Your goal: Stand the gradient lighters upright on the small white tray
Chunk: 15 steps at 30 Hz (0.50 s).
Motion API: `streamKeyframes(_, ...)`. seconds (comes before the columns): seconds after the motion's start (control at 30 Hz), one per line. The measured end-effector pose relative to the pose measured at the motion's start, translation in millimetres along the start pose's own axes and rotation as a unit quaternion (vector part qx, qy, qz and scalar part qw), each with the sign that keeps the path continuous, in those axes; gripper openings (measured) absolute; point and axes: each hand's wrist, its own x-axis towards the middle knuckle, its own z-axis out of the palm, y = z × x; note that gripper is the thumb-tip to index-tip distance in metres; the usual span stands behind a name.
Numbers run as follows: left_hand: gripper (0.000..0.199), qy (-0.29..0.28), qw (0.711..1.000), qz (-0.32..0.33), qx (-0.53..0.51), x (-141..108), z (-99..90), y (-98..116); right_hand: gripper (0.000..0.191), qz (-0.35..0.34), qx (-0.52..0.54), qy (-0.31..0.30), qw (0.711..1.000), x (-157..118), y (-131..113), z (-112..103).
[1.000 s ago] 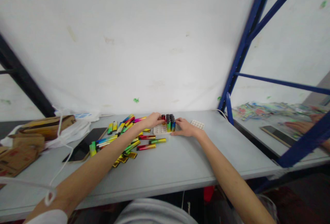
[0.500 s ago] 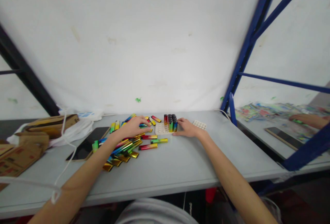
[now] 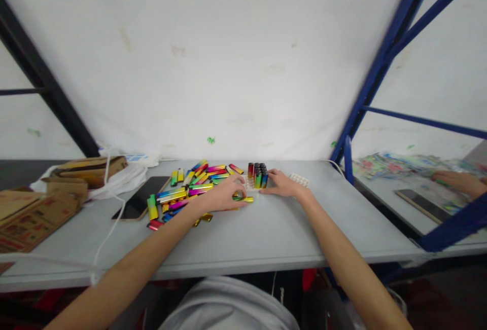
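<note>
My left hand (image 3: 230, 194) is at the right side of a pile of shiny rainbow-coloured tubes (image 3: 173, 195), shaped like slim lighters. Its thumb and fingers curve apart around a loose green and yellow tube (image 3: 248, 199), and I see no firm grip. Dark-topped tubes (image 3: 261, 175) of the same sort stand upright in a close block on a white tray (image 3: 250, 184) with round hollows, largely hidden by my left hand. Against the right side of this block lies my right hand (image 3: 281, 184), fingers spread, thumb low by the tray's edge.
A second white hollowed tray (image 3: 300, 180) lies right of my right hand. On the left are a dark phone (image 3: 142, 198), cardboard boxes (image 3: 41, 216) and a white cord (image 3: 110, 236). Beyond a blue post (image 3: 348, 160), another person's hand (image 3: 460, 182) works over coloured wrappers.
My left hand has moved right, from above the pile to the loose tubes beside the tray. My right hand stays by the standing tubes. The whole view has shifted slightly.
</note>
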Motion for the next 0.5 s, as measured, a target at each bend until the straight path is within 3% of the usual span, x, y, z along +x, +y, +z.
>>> streamKeyframes(0.17, 0.027, 0.039, 0.999, 0.007, 0.007, 3, 5.4, 0, 0.071, -0.008, -0.002, -0.004, 1.0, 1, 3, 1)
streamKeyframes(0.27, 0.026, 0.089, 0.994, 0.01, -0.061, 1, -5.7, 1, 0.073, -0.005, -0.003, -0.007, 1.0, 1, 3, 1)
streamKeyframes(0.4, 0.032, 0.152, 0.97, -0.041, -0.184, -3, -22.2, 2, 0.075, -0.006, -0.004, -0.008, 1.0, 0, 2, 1)
streamKeyframes(0.5, 0.036, 0.189, 0.957, -0.071, -0.208, -5, -27.1, 0, 0.075, -0.007, -0.001, -0.007, 1.0, 0, 2, 1)
